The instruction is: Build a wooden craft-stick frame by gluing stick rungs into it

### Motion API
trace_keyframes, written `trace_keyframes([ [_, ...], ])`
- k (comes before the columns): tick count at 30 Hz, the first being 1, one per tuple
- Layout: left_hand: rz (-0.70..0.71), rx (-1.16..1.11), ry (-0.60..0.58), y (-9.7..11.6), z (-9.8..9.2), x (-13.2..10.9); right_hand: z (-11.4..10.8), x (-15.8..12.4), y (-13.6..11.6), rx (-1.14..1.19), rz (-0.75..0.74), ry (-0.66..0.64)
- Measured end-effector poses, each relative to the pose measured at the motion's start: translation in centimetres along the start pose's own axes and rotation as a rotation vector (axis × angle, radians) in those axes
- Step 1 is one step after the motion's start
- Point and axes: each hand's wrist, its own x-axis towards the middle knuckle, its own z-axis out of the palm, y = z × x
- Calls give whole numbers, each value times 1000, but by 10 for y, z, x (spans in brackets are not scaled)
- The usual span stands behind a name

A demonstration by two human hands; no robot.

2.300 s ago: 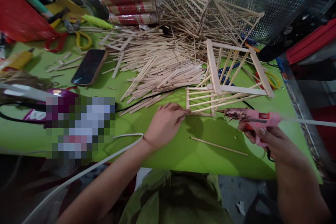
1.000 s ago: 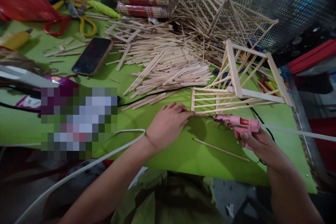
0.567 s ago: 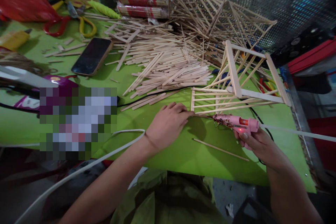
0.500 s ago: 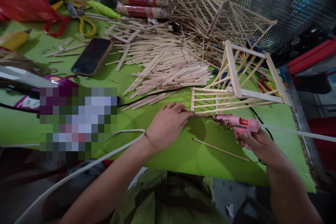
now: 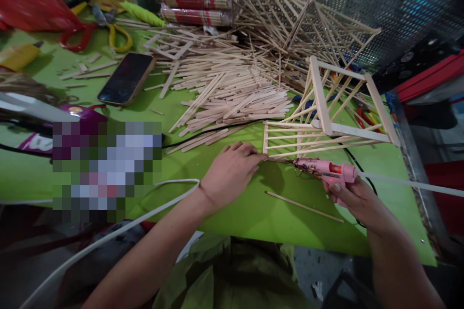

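My left hand (image 5: 232,171) rests on the green table (image 5: 232,212), its fingertips pinched on the near end of a thin wooden stick at the front corner of a wooden stick frame (image 5: 326,128). My right hand (image 5: 357,200) grips a pink glue gun (image 5: 326,170) with a white glue rod sticking out to the right. The gun's nozzle touches the stick beside the frame's low front edge. A loose thin stick (image 5: 304,206) lies on the table between my hands, close to me.
A heap of flat wooden sticks (image 5: 232,91) lies behind my hands, with more stick frames (image 5: 290,19) at the back. A phone (image 5: 126,78) and scissors (image 5: 112,34) sit at the left. A black cable (image 5: 203,133) crosses the table. The table's right edge is close.
The glue gun moved left and down until its nozzle met the stick by the frame; over the last second it has stayed there. My left hand has kept its place.
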Motion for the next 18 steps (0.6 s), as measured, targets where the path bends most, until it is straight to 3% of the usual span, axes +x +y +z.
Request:
trace_keyframes([
  [14,16,12,18,-1,0,0,0,-1,-13,48,7,-115],
  [18,24,26,32,-2,1,0,0,-1,-13,35,11,-89],
])
